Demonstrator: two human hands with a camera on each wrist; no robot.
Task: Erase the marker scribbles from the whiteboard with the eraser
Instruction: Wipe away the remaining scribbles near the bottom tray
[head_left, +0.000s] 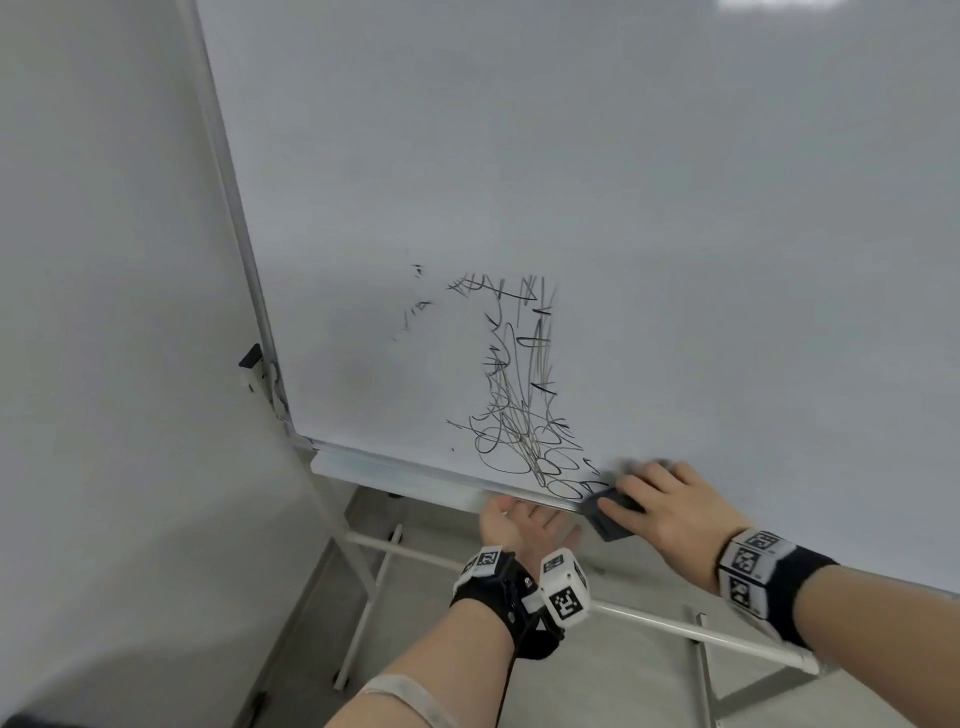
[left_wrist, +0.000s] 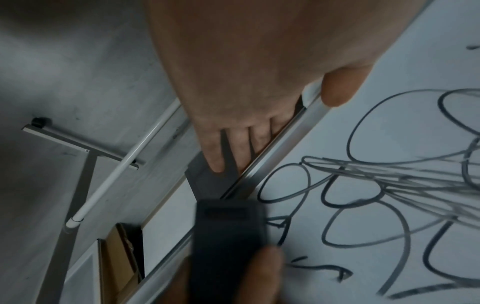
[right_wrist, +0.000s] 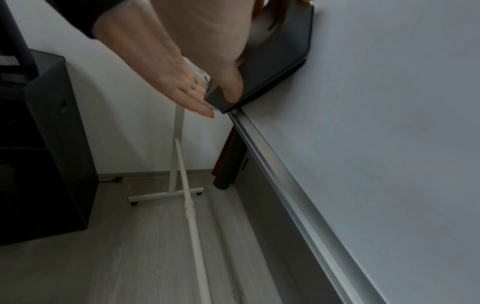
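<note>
The whiteboard (head_left: 649, 197) carries black marker scribbles (head_left: 519, 410) low down, near its bottom edge; to their left only faint traces show. My right hand (head_left: 670, 506) grips a dark grey eraser (head_left: 605, 519) and holds it flat against the board at the bottom edge, just right of the scribbles. In the right wrist view the thumb lies along the eraser (right_wrist: 280, 57). My left hand (head_left: 524, 522) is palm up with straight fingers under the marker tray (head_left: 395, 475), just left of the eraser. In the left wrist view its thumb rests on the frame above the blurred eraser (left_wrist: 228, 230).
The board stands on a white metal frame with a crossbar (head_left: 675, 626) and castor feet (right_wrist: 166, 196) on a grey floor. A white wall (head_left: 104, 312) is close on the left. A black cabinet (right_wrist: 44, 144) stands behind. A black clip (head_left: 250, 356) sits on the frame's left side.
</note>
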